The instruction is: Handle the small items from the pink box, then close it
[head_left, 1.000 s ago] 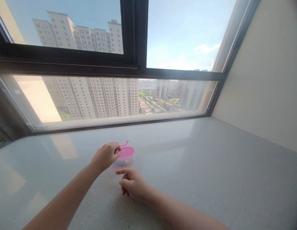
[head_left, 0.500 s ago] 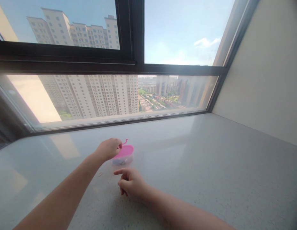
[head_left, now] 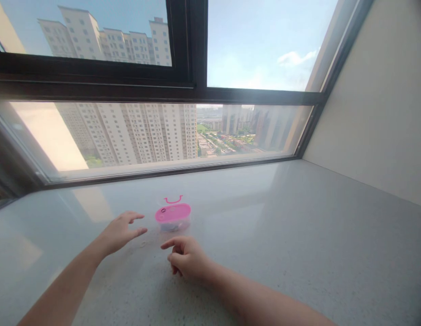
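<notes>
The left hand (head_left: 119,232) is released, the right hand (head_left: 189,259) curls, grip unclear, windowsill (head_left: 264,226) stretching wide between box (head_left: 173,218) and wall (head_left: 380,108).

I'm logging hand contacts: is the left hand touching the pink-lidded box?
Apart. In the head view, a strip of the pale ledge shows between the left hand and the pink-lidded box.

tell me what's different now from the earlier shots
The left hand has drawn back leftward from over the pink-lidded box, fingers now spread, uncovering a dark ring on the lid. Right hand, box and pink handle look unmoved.
</notes>
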The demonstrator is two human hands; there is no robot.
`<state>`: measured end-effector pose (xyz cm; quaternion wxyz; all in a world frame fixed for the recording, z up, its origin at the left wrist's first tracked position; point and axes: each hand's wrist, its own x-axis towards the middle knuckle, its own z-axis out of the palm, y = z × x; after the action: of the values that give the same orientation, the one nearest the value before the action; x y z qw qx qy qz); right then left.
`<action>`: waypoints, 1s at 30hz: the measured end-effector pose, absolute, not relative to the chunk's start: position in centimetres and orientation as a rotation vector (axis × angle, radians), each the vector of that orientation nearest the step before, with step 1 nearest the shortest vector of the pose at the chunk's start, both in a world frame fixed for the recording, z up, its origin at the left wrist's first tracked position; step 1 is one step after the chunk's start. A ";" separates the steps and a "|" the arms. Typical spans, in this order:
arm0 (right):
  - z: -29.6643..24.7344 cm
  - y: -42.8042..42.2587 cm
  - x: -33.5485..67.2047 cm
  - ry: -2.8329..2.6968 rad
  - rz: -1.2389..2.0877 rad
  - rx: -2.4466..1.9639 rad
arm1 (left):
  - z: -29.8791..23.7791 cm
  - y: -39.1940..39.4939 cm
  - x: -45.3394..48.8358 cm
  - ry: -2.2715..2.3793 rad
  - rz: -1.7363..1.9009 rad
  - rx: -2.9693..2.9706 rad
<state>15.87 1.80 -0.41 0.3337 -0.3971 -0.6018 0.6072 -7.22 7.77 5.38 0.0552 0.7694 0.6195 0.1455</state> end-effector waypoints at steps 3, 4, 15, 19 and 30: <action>-0.8 1.9 15.9 -1.571 1.603 -1.034 | 2.6 6.5 -8.1 1.823 0.407 2.323; -0.9 2.0 15.8 -1.573 1.606 -1.026 | 1.9 6.1 -8.1 1.833 0.450 2.304; -1.4 2.0 15.6 -1.572 1.565 -1.004 | 0.1 3.3 -5.4 1.915 0.973 2.102; -1.3 2.0 15.6 -1.561 1.577 -1.018 | -0.1 2.6 -5.0 1.930 1.003 2.037; -1.0 1.9 15.6 -1.599 1.483 -1.106 | 1.5 0.7 -2.9 1.648 1.406 1.331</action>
<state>15.60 1.88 -0.96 0.3410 -0.4253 -0.6146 0.5702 -2.90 0.71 1.47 0.2953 0.5002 0.6193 0.5283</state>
